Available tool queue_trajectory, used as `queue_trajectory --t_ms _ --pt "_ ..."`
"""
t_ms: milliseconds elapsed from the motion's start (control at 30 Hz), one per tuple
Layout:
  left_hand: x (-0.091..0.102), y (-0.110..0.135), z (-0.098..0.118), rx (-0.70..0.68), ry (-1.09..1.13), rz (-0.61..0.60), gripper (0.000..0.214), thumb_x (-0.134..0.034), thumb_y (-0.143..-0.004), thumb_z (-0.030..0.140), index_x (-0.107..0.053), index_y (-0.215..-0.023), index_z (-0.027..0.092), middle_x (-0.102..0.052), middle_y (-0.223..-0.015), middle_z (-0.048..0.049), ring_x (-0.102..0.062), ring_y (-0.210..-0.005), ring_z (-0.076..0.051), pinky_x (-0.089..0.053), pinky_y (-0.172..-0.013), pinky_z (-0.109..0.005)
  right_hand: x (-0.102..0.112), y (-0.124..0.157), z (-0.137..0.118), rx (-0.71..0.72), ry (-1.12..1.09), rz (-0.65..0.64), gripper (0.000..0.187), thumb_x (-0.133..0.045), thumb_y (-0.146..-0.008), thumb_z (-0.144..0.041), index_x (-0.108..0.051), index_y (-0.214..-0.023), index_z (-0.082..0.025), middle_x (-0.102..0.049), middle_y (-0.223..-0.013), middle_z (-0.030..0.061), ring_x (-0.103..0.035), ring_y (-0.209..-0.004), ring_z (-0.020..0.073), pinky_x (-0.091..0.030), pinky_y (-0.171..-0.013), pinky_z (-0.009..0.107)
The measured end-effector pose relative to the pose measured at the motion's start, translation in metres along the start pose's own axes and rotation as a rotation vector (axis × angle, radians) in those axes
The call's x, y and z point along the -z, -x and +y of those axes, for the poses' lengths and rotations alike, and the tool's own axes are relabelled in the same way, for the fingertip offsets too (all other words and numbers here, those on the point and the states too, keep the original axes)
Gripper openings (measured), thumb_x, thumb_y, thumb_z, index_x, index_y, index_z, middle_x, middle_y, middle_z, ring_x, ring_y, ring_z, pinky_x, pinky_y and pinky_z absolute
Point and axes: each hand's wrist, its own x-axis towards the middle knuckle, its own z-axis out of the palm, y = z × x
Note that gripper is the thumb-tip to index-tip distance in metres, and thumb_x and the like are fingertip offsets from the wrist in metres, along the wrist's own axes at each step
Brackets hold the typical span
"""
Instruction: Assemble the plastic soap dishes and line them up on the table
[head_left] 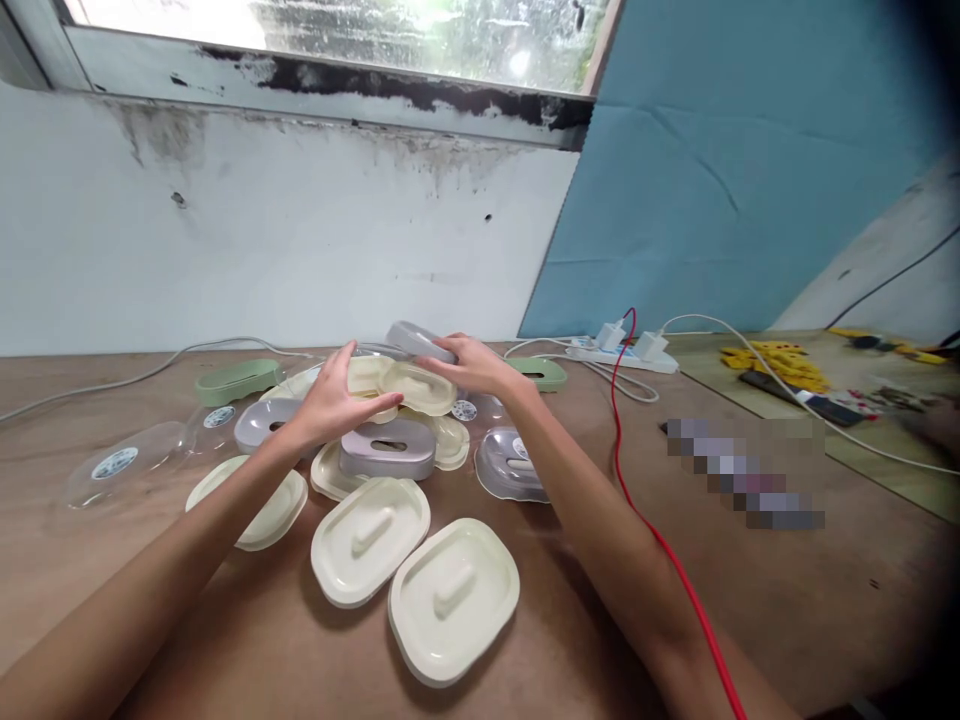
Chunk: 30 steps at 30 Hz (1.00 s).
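My right hand (478, 364) grips a grey oval plastic piece (415, 338) over the back of a pile, near the wall. My left hand (335, 402) hovers over the pile with thumb and fingers spread, holding nothing. Below it sits a lavender-grey oval cover (397, 462) with a slot in its top; another grey slotted cover (262, 415) is partly hidden by my left arm. Several cream trays lie about, among them a front tray (487, 590) with a raised bar and a second tray (349, 570) beside it. A clear-wrapped grey piece (506, 478) rests by my right forearm.
Clear plastic covers (154, 452) with round stickers and a green oval piece (238, 382) lie left. Another green piece (547, 375) is right of the pile, near a power strip (600, 356). A red cable (619, 450) crosses the table. Yellow gloves (776, 365) lie far right.
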Motion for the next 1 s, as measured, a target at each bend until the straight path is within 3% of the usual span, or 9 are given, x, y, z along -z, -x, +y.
queue_trajectory --t_ms 133,267,333,433,533,667,767,867,1000 --pt "-0.004 0.012 0.018 -0.277 -0.113 -0.056 0.073 -0.077 -0.081 0.06 -0.06 -0.14 0.021 -0.054 -0.151 -0.0169 -0.044 -0.146 -0.038 -0.036 -0.121 -0.055 0.008 0.0 0.018 -0.14 -0.001 -0.01 0.086 -0.064 -0.084 -0.079 -0.048 -0.148 -0.025 -0.069 -0.128 0.016 -0.067 -0.107 0.0341 -0.051 -0.088 0.041" --pt "-0.026 0.04 0.046 -0.598 -0.162 -0.269 0.034 -0.069 -0.095 0.046 -0.071 -0.119 0.024 -0.063 -0.139 -0.0137 -0.05 -0.139 -0.035 -0.036 -0.12 -0.055 0.027 0.005 0.03 -0.289 -0.1 -0.045 0.101 -0.036 -0.086 -0.093 -0.03 -0.161 -0.026 -0.066 -0.14 0.0164 -0.068 -0.117 0.0368 -0.054 -0.095 0.045" --pt "-0.044 0.055 0.061 -0.685 -0.172 -0.355 0.039 -0.069 -0.096 0.04 -0.065 -0.129 0.022 -0.064 -0.139 -0.013 -0.053 -0.136 -0.032 -0.04 -0.119 -0.05 0.039 0.008 0.033 -0.33 -0.104 -0.024 0.103 -0.03 -0.086 -0.095 -0.03 -0.162 -0.026 -0.058 -0.152 0.0159 -0.059 -0.133 0.0398 -0.048 -0.107 0.049" --pt "-0.075 0.065 0.082 -0.695 -0.268 -0.359 0.066 -0.072 -0.093 0.044 -0.051 -0.147 0.013 -0.057 -0.146 -0.0179 -0.051 -0.135 -0.034 -0.042 -0.115 -0.048 0.054 0.015 0.029 -0.308 -0.097 0.001 0.101 -0.031 -0.085 -0.095 -0.041 -0.159 -0.026 -0.047 -0.163 0.012 -0.046 -0.147 0.041 -0.036 -0.12 0.054" --pt "-0.102 0.051 0.1 -0.621 -0.376 -0.377 0.093 -0.073 -0.084 0.064 -0.043 -0.152 0.009 -0.054 -0.144 -0.022 -0.05 -0.132 -0.039 -0.041 -0.113 -0.051 0.062 0.022 0.016 -0.194 -0.168 0.015 0.093 -0.027 -0.089 -0.093 -0.048 -0.155 -0.031 -0.04 -0.168 0.0042 -0.038 -0.154 0.0368 -0.03 -0.126 0.054" --pt "-0.122 0.023 0.116 -0.483 -0.406 -0.499 0.1 -0.086 -0.059 0.069 -0.061 -0.134 0.01 -0.055 -0.137 -0.0233 -0.049 -0.131 -0.043 -0.04 -0.112 -0.052 0.069 0.032 -0.008 -0.082 -0.224 0.02 0.082 -0.028 -0.093 -0.089 -0.056 -0.149 -0.036 -0.039 -0.168 -0.0015 -0.036 -0.155 0.0358 -0.029 -0.126 0.058" --pt "-0.12 0.021 0.117 -0.468 -0.381 -0.506 0.091 -0.09 -0.052 0.06 -0.066 -0.124 0.01 -0.066 -0.121 -0.0192 -0.056 -0.123 -0.042 -0.044 -0.109 -0.05 0.076 0.041 -0.021 -0.057 -0.234 0.044 0.079 -0.03 -0.094 -0.087 -0.058 -0.147 -0.036 -0.043 -0.166 0.0003 -0.038 -0.153 0.0374 -0.031 -0.124 0.061" --pt "-0.097 0.031 0.109 -0.416 -0.225 -0.476 0.09 -0.087 -0.056 0.059 -0.063 -0.13 0.012 -0.072 -0.114 -0.0132 -0.066 -0.112 -0.035 -0.054 -0.097 -0.041 0.085 0.05 -0.027 0.015 -0.256 0.073 0.074 -0.031 -0.096 -0.085 -0.059 -0.145 -0.037 -0.048 -0.163 0.0009 -0.041 -0.151 0.0365 -0.034 -0.124 0.06" --pt "-0.04 0.027 0.089 -0.205 0.164 -0.388 0.084 -0.085 -0.066 0.052 -0.061 -0.138 0.015 -0.074 -0.123 -0.0114 -0.073 -0.106 -0.03 -0.058 -0.09 -0.037 0.087 0.056 -0.037 0.192 -0.233 -0.116 0.08 -0.073 -0.08 -0.076 -0.055 -0.148 -0.039 -0.056 -0.155 0.004 -0.051 -0.143 0.0368 -0.051 -0.112 0.053"
